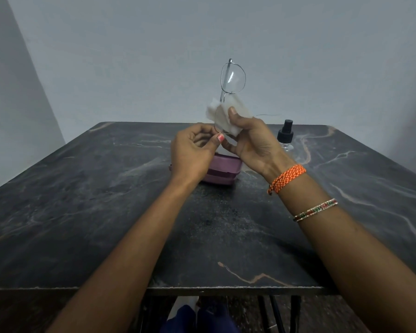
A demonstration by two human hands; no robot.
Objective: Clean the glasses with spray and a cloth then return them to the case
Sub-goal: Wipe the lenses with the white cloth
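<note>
I am in the wiping step. My arms reach out over the dark table (106,212). On my right wrist sit a thin bangle (315,209) and an orange band (287,178).

My left hand (192,152) is up in the air over the table. Its thumb and fingers are pinched together on the thin rim of the glasses (233,78), low down by the bottom lens. My right hand (252,143) holds the white cloth (226,116). My thumb presses the cloth onto the bottom lens, and my other fingers curl behind it, so the lens is squeezed inside the cloth.

The glasses stand on end. One lens is up high and bare, with a bright smear of light on it. The other lens is down in the cloth.

Under my hands lies the purple case (223,170). It rests on the table, and I cannot tell for sure if its lid is up or down, as my hands hide part of it. Just past my right hand stands the spray (285,135), a clear bottle with a black top, well apart from the case.

I think the next move is to rub the lens gently, then slide the cloth up to the top lens. I must hold the rim softly so it does not bend.

I see no words or labels on anything.
</note>
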